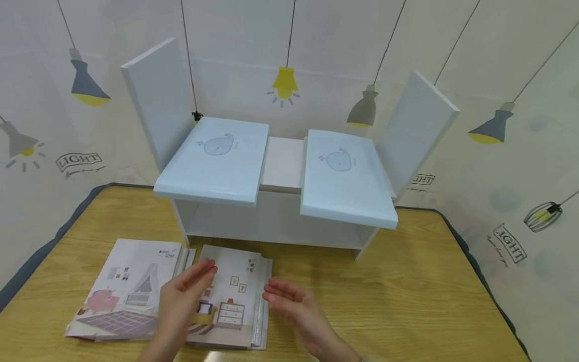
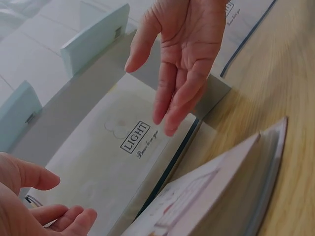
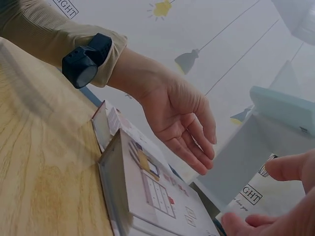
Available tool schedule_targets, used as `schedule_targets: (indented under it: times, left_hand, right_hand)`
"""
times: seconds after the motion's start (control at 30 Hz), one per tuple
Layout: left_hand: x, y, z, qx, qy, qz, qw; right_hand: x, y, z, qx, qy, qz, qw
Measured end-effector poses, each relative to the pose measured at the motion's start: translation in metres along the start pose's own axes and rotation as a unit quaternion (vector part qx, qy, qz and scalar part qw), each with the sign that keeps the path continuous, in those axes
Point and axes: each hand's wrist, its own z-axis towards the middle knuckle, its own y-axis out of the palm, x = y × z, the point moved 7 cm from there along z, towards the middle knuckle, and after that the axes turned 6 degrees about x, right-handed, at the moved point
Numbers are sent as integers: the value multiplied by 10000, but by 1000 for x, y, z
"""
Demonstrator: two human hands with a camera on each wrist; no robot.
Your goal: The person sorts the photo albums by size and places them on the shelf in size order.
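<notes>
Left hand [image 1: 182, 295] and right hand [image 1: 297, 307], both relaxed and unclenched, near the dresser-picture book [image 1: 242, 304]

One left hand [image 1: 183, 291] and one right hand [image 1: 296, 306], so two hands. One worktop [image 1: 384, 296], one shelf [image 1: 282, 166], two panels [image 1: 158, 95]. Two white books [image 1: 128, 281], two blue books [image 1: 239, 173]. Two whale drawings [image 1: 218, 146]. Seven printed lamps [image 1: 285, 83] and three signs [image 1: 510, 243] in the head view.
</notes>
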Motion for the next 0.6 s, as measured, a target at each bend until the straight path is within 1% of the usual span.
schedule_targets:
  times: [0.1,0.17,0.27,0.33,0.43,0.53,0.6]
  left_hand:
    - [4,-7,-2,138,-32,136,9998]
    - [6,-11,-3,135,-47,261,9996]
    - [8,-16,-4,265,53,422,9987]
    - [8,-19,-4,348,205,535,9977]
    - [5,-22,-4,336,276,644,9970]
    - [0,-26,-4,252,205,754,9966]
    - [-3,-28,-4,270,147,829,9961]
  right_hand:
    - [5,1,1,51,85,-86,9999]
    - [8,1,1,66,122,-147,9998]
    - [11,1,2,53,129,-215,9997]
    - [12,1,2,71,132,-250,9996]
    - [15,0,3,160,194,-340,9991]
    - [17,-2,4,239,302,-412,9984]
    - [19,-4,4,271,389,-425,9980]
